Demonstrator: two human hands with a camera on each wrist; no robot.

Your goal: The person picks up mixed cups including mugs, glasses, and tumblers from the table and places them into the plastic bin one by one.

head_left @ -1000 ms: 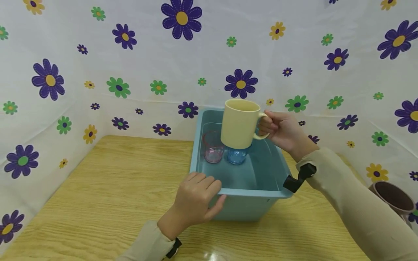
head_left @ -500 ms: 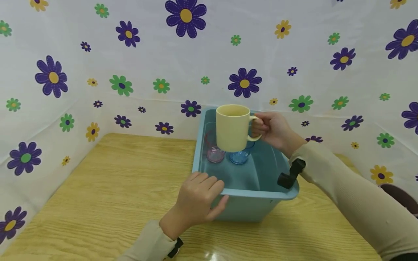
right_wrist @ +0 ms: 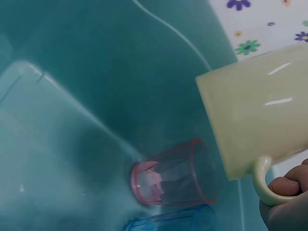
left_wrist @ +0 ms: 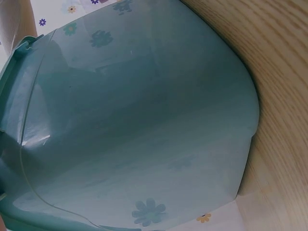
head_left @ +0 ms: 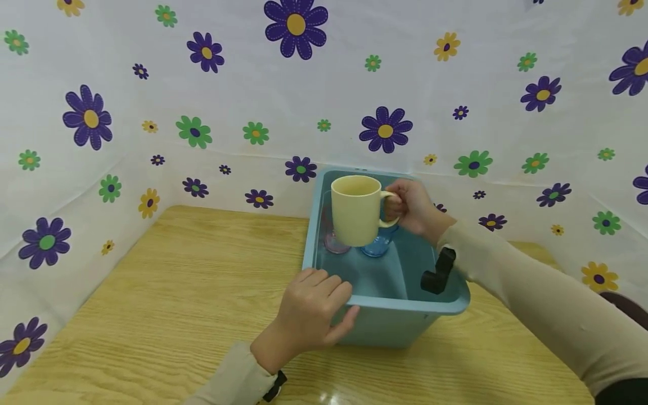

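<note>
Wood-grained tabletop (head_left: 212,281) bears a blue bin (head_left: 405,305) before white flower-printed sheeting (head_left: 243,84).

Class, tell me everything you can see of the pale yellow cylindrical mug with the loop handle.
The pale yellow cylindrical mug looks like glazed ceramic, with shiny highlights in the right wrist view. Its wall is plain and nearly straight, its round mouth is open at the top, and one curved loop handle joins its side. It is roughly upright, held over the open blue-green plastic tub. The right hand grips it by the handle. Its inner floor is hidden.
</note>
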